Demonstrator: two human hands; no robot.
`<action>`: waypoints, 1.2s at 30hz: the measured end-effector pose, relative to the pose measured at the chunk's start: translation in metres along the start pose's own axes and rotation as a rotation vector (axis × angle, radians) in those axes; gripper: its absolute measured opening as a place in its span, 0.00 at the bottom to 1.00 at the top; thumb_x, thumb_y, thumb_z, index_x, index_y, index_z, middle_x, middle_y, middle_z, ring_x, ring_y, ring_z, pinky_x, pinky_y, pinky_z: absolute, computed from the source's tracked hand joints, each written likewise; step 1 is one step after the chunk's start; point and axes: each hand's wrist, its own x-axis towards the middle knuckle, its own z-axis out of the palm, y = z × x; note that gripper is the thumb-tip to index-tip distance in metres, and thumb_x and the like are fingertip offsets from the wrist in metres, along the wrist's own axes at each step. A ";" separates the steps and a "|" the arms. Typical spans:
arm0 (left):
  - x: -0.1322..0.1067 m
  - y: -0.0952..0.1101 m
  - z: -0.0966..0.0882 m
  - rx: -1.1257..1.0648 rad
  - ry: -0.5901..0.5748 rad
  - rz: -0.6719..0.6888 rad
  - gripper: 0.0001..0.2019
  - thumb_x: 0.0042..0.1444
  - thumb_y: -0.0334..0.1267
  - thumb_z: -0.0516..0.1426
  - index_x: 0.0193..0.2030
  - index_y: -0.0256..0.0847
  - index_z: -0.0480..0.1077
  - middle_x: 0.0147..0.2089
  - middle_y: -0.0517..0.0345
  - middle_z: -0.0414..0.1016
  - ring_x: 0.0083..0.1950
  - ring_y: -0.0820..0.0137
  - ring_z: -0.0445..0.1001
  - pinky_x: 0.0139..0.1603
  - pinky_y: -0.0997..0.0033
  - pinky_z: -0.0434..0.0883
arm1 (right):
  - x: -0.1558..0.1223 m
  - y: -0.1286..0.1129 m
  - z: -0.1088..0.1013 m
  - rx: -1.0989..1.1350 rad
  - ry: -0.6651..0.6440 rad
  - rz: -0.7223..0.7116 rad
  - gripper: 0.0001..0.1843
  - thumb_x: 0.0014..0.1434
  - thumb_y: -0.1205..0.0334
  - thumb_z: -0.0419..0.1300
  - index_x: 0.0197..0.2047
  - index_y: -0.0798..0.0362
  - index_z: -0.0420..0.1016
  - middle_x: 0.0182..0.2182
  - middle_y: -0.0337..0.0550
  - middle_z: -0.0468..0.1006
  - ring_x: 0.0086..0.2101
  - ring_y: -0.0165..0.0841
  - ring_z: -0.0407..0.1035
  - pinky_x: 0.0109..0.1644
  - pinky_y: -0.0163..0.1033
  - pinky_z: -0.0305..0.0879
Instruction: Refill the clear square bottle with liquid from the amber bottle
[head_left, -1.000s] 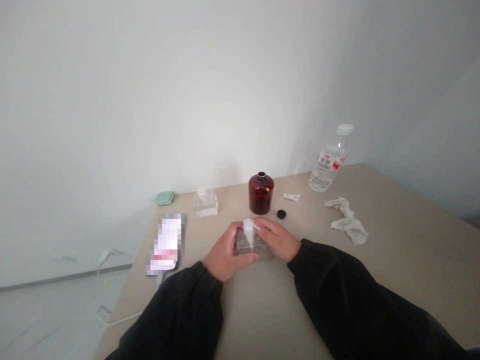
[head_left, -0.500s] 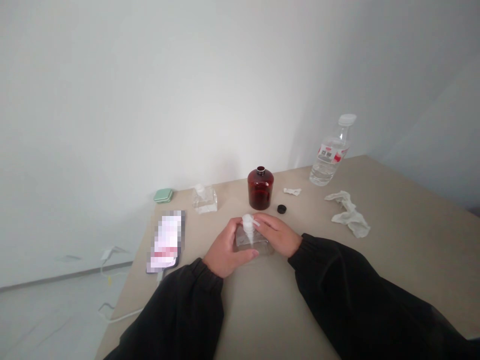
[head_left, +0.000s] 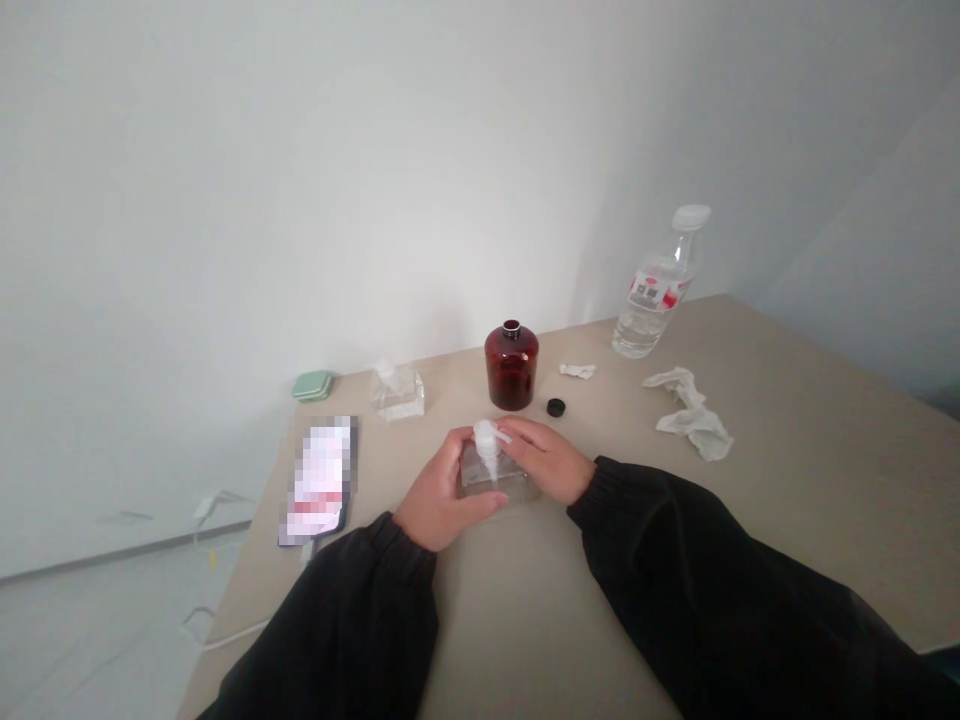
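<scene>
A clear square pump bottle with a white pump head sits on the table between my hands. My left hand grips its left side, with the thumb across the front. My right hand lies on the bottle's far right side, its thumb at the pump's spout and the other fingertips partly hidden behind the pump. Just beyond stands an uncapped dark red bottle, with a small black cap lying to its right.
A second clear pump bottle, a green case and a phone with a cable are to the left. Crumpled tissue, a small tissue piece and a water bottle are on the right. A wall backs the table.
The whole view has shifted slightly, so things appear a little farther left and higher. Both hands keep nearly the same hold on the pump bottle.
</scene>
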 end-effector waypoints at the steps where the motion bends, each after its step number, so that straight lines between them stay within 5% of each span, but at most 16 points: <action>1: 0.000 0.000 0.000 0.010 0.002 0.001 0.30 0.49 0.40 0.64 0.56 0.40 0.58 0.52 0.50 0.69 0.53 0.59 0.69 0.55 0.56 0.66 | 0.000 0.001 0.000 0.001 0.000 -0.010 0.24 0.64 0.42 0.49 0.40 0.55 0.74 0.36 0.44 0.74 0.38 0.36 0.68 0.45 0.41 0.65; 6: -0.002 -0.002 -0.001 0.127 0.017 0.005 0.30 0.47 0.41 0.66 0.55 0.39 0.59 0.49 0.51 0.69 0.48 0.60 0.70 0.51 0.59 0.68 | 0.000 0.002 -0.003 -0.011 -0.067 -0.059 0.26 0.60 0.39 0.54 0.42 0.55 0.75 0.36 0.44 0.73 0.37 0.36 0.68 0.42 0.41 0.65; 12: -0.002 -0.003 -0.001 0.123 0.033 0.029 0.30 0.47 0.41 0.66 0.54 0.39 0.59 0.49 0.50 0.70 0.48 0.60 0.70 0.50 0.60 0.68 | 0.000 0.004 -0.001 -0.004 -0.002 -0.092 0.23 0.66 0.45 0.48 0.38 0.54 0.75 0.36 0.44 0.73 0.38 0.35 0.67 0.45 0.43 0.64; 20: -0.002 -0.003 -0.001 0.104 0.023 0.047 0.30 0.48 0.41 0.65 0.55 0.39 0.58 0.51 0.48 0.70 0.50 0.58 0.71 0.53 0.59 0.67 | 0.002 0.006 -0.005 -0.046 -0.079 -0.169 0.19 0.59 0.46 0.58 0.41 0.55 0.74 0.35 0.43 0.71 0.34 0.34 0.67 0.39 0.40 0.65; 27: -0.001 -0.004 0.000 0.084 0.035 0.049 0.30 0.47 0.41 0.65 0.55 0.39 0.59 0.50 0.50 0.70 0.49 0.60 0.70 0.51 0.61 0.68 | 0.000 0.003 -0.005 -0.048 -0.035 -0.130 0.22 0.66 0.48 0.48 0.40 0.55 0.75 0.34 0.44 0.73 0.37 0.36 0.67 0.44 0.43 0.64; 36: -0.001 -0.001 0.000 0.066 0.026 0.059 0.30 0.47 0.40 0.65 0.55 0.39 0.59 0.50 0.50 0.70 0.50 0.59 0.70 0.52 0.59 0.67 | -0.001 0.005 -0.007 -0.051 -0.061 -0.158 0.14 0.61 0.54 0.56 0.42 0.53 0.76 0.35 0.44 0.72 0.36 0.36 0.67 0.42 0.42 0.64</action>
